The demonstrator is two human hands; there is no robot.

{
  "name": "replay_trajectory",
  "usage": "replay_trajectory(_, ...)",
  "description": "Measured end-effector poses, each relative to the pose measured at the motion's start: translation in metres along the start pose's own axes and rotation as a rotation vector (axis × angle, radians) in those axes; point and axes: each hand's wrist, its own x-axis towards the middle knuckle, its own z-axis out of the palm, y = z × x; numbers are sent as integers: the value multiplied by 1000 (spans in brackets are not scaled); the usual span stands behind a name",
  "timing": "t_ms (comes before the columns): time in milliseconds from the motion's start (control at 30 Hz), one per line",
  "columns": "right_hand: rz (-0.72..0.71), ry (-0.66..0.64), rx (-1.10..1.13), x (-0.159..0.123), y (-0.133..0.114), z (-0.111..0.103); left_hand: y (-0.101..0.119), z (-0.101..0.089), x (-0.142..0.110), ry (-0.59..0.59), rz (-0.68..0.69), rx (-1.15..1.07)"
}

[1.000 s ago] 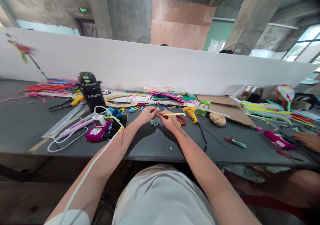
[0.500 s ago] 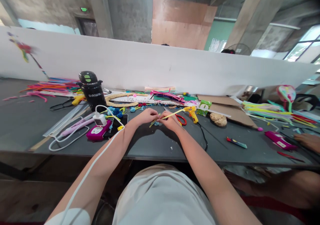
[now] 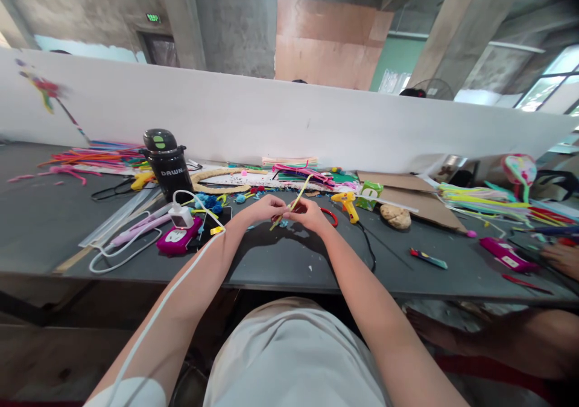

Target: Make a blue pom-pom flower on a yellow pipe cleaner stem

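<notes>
A pale yellow pipe cleaner (image 3: 302, 192) runs between my hands over the table. One end sticks up past my fingers, the other pokes out low on the left. My left hand (image 3: 268, 208) pinches it near the lower part, and my right hand (image 3: 308, 214) pinches it just beside, fingertips almost touching. Small blue fuzzy bits (image 3: 283, 223) lie under the fingers, partly hidden. Red-handled scissors (image 3: 330, 216) rest beyond my right hand, mostly covered by it. A yellow glue gun (image 3: 345, 205) stands to the right of them.
On the left are a black bottle (image 3: 168, 169), a magenta power strip (image 3: 176, 238) and a white cable (image 3: 194, 251) crossing my left forearm. To the right lie a tan lump (image 3: 395, 216), cardboard (image 3: 429, 208) and a utility knife (image 3: 428, 258). Another person's hand (image 3: 563, 257) is at the right edge.
The pipe cleaner's free end has swung from pointing right to pointing up and away. Both my hands stay together, the right one turned slightly. At far right, the other person's hand has moved.
</notes>
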Motion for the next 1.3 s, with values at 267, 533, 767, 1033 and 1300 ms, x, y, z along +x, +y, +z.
replay_trajectory(267,25,-67,248,1,-4,-2,3,-1,-3,-6,-54,-181)
replay_trajectory(533,25,-37,367,1,-7,0,6,5,-3,-55,-140,-379)
replay_trajectory(767,33,71,403,3,-1,-1,8,5,-3,-16,-142,-443)
replay_trajectory(1033,51,146,464,5,0,1,6,4,0,52,-116,-430)
replay_trajectory(1300,51,135,432,3,-2,0,4,4,1,66,-97,-398)
